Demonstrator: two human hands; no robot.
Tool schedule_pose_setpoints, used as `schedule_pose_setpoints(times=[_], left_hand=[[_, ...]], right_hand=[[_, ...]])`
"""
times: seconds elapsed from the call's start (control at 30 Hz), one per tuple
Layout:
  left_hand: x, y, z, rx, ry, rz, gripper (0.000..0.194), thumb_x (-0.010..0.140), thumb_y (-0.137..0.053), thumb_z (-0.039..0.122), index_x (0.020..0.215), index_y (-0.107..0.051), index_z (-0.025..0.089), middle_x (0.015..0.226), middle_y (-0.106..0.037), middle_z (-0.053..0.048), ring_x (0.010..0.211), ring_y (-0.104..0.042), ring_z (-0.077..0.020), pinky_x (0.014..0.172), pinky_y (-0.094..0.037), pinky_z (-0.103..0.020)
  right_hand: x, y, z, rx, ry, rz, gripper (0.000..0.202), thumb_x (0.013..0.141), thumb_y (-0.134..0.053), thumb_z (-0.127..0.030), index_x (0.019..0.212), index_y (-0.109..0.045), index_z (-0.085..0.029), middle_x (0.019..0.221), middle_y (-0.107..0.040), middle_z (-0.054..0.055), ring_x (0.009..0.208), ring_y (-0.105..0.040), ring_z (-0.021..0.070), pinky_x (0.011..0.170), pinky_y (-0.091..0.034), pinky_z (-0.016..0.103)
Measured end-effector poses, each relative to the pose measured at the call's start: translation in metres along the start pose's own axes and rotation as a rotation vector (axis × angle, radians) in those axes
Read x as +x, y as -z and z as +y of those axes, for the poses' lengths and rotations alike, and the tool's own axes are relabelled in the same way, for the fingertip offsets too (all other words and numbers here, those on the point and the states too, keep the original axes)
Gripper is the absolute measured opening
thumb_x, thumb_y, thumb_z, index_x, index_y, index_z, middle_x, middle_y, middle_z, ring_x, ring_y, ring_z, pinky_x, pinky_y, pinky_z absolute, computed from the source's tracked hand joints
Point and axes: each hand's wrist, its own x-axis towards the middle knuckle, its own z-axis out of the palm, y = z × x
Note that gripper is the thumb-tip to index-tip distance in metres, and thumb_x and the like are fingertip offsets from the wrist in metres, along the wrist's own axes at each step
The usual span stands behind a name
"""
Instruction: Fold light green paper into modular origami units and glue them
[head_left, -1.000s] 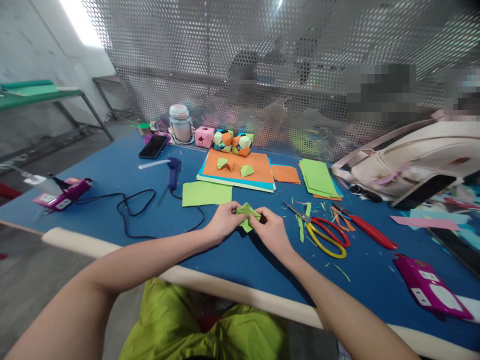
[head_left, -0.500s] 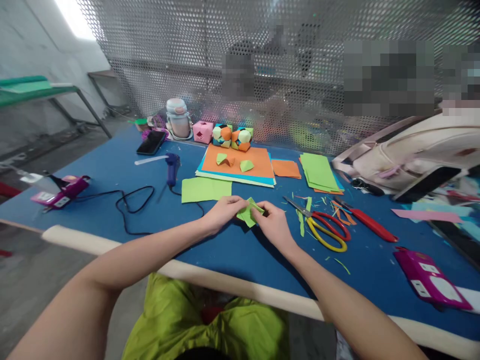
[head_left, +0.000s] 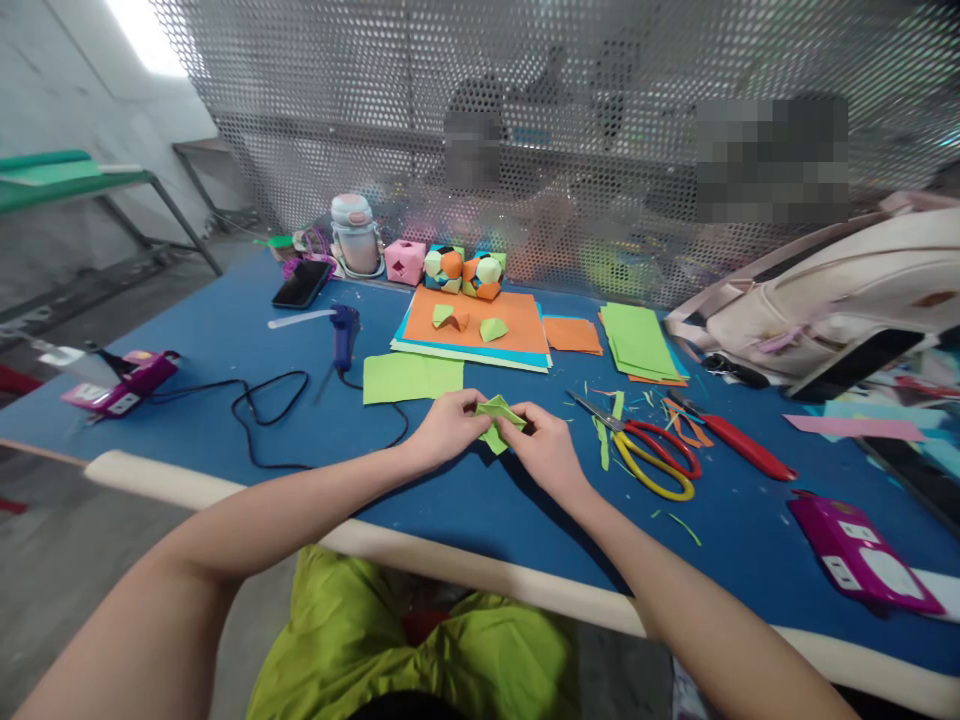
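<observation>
Between my two hands is a small piece of folded green paper [head_left: 495,432], held just above the blue table [head_left: 450,500]. My left hand [head_left: 452,428] pinches its left side with thumb and fingers. On the right side, my right hand [head_left: 546,440] grips it, the thumb pressing on its front. Part of the paper is hidden by the fingers. Behind my left hand lies a flat green sheet [head_left: 412,380]. Scissors [head_left: 637,445] with red and yellow handles lie to the right of my right hand, among thin paper scraps [head_left: 604,445].
At the back stand a pink paper cube [head_left: 405,262], two multicoloured paper balls [head_left: 445,270] and a bottle [head_left: 355,235]. Two folded pieces rest on orange sheets [head_left: 517,310]. A blue glue gun [head_left: 343,335] trails a cord. Green sheets [head_left: 639,342], a red-handled tool [head_left: 750,447] and a pale bag [head_left: 817,290] are on the right.
The green paper has been turned and bent slightly between my fingers, and its top edge now shows a raised fold. My left thumb has shifted down a little.
</observation>
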Motion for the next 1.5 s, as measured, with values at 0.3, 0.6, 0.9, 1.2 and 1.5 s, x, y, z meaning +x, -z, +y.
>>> schedule_pose_setpoints(times=[0.3,0.6,0.9,1.2,1.5], left_hand=[[-0.002,0.000,0.000,0.076,-0.047,-0.029,0.006,0.066,-0.053,0.018,0.066,-0.056,0.014,0.056,-0.044,0.006,0.052,-0.036,-0.0081,0.050,-0.027,-0.021],[-0.003,0.000,0.002,0.092,-0.080,-0.004,0.005,0.069,-0.051,0.017,0.066,-0.054,0.015,0.057,-0.044,0.006,0.054,-0.037,-0.0082,0.051,-0.029,-0.021],[-0.006,-0.001,0.001,0.135,-0.126,0.059,0.006,0.068,-0.051,0.014,0.067,-0.056,0.015,0.060,-0.050,0.005,0.056,-0.044,-0.0090,0.054,-0.033,-0.021],[-0.009,0.001,0.005,0.202,-0.157,0.031,0.009,0.066,-0.050,0.014,0.070,-0.058,0.016,0.064,-0.056,0.003,0.061,-0.050,-0.0114,0.058,-0.037,-0.022],[-0.009,0.004,0.012,0.144,-0.158,0.180,0.004,0.067,-0.050,0.015,0.068,-0.054,0.016,0.063,-0.053,0.004,0.060,-0.046,-0.0103,0.056,-0.036,-0.022]], right_hand=[[0.000,0.001,0.000,-0.007,0.016,0.049,0.022,0.076,-0.056,-0.035,0.064,-0.060,-0.016,0.055,-0.052,-0.002,0.052,-0.044,0.0110,0.051,-0.034,0.022],[-0.002,0.001,-0.002,-0.002,0.060,0.073,0.022,0.078,-0.055,-0.034,0.065,-0.059,-0.017,0.057,-0.055,-0.002,0.053,-0.047,0.0114,0.053,-0.037,0.023],[-0.003,-0.002,0.000,-0.008,0.112,0.048,0.014,0.076,-0.055,-0.029,0.074,-0.061,-0.017,0.066,-0.059,0.001,0.061,-0.052,0.0135,0.059,-0.040,0.024],[-0.004,-0.001,-0.001,-0.005,0.148,0.032,0.011,0.078,-0.053,-0.027,0.073,-0.059,-0.019,0.069,-0.059,0.001,0.065,-0.053,0.0148,0.064,-0.042,0.026],[-0.005,0.003,-0.008,0.145,0.022,-0.010,0.017,0.080,-0.050,-0.034,0.079,-0.056,-0.018,0.067,-0.058,0.000,0.059,-0.051,0.0134,0.057,-0.041,0.025]])
